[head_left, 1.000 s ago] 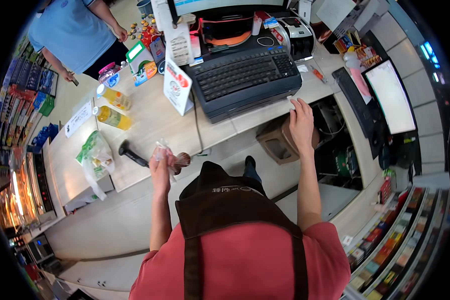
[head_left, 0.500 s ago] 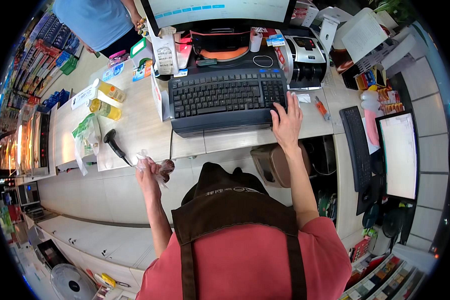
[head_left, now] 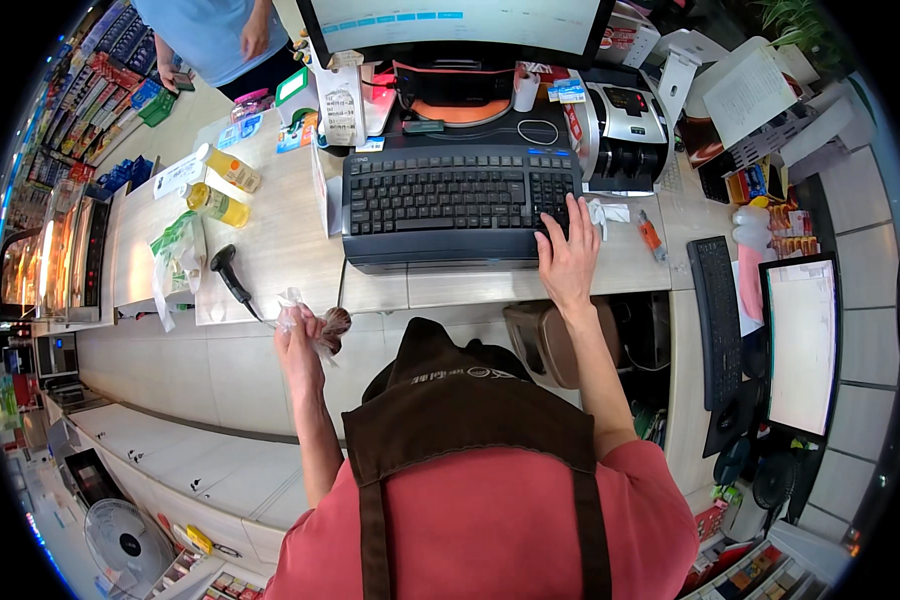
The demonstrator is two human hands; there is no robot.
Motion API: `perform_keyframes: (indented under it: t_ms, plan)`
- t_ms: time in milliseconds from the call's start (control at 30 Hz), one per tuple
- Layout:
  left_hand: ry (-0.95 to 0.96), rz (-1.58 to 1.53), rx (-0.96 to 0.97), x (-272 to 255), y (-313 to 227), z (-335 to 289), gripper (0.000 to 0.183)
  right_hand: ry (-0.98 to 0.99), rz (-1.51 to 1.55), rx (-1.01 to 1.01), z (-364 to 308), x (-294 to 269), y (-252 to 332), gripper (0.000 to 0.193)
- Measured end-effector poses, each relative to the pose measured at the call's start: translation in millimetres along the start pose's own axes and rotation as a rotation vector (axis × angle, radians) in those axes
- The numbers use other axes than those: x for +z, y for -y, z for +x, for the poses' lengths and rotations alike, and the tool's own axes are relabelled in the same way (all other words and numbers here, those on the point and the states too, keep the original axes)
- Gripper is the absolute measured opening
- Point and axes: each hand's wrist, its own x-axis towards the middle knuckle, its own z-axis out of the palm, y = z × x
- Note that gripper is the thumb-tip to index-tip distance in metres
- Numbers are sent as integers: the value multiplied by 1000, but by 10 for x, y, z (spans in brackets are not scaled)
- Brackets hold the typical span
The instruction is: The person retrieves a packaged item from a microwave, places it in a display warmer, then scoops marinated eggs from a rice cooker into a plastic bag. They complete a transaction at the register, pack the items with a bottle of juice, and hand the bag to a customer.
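My left hand (head_left: 298, 338) is closed around the gathered neck of a clear plastic bag (head_left: 334, 326), held just off the counter's near edge. Something dark reddish-brown and rounded shows through the plastic; its kind I cannot make out. On the lower right of the black keyboard (head_left: 440, 195), by the number pad, rests my right hand (head_left: 569, 258) with fingers stretched out and nothing in them. A black barcode scanner (head_left: 232, 275) lies left of the bag. Farther left are two bottles of yellow drink, one (head_left: 217, 205) nearer than the other (head_left: 230, 168), and a white-and-green plastic bag (head_left: 178, 255).
Behind the keyboard stands a monitor (head_left: 460, 30), with a banknote counter (head_left: 625, 130) to its right. A second screen (head_left: 802, 345) and keyboard (head_left: 715, 320) line the right side. Across the counter (head_left: 290, 215) stands a person in blue (head_left: 205, 40). A brown bin (head_left: 550, 340) sits below.
The view has shifted slightly. Across the counter, the person's hands have moved, and one now shows a dark phone-like object. My right fingers shift a little at the number pad; my left keeps the bag.
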Motion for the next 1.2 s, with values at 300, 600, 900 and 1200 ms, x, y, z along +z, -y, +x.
perform_keyframes:
  t_ms: [300,600,900,1200]
  plan:
    - [32,-19,-6,54,-32,47,28,0,45,-28,58,7,-55,29]
    - [41,-27,-3,102,-26,78,28,6,35,-29,-93,-14,-118,24]
    - [69,-62,24,147,-48,106,27,21,1,1,231,139,-313,24]
    - [41,-48,-6,59,39,83,28,-13,-23,-27,57,62,-198,26]
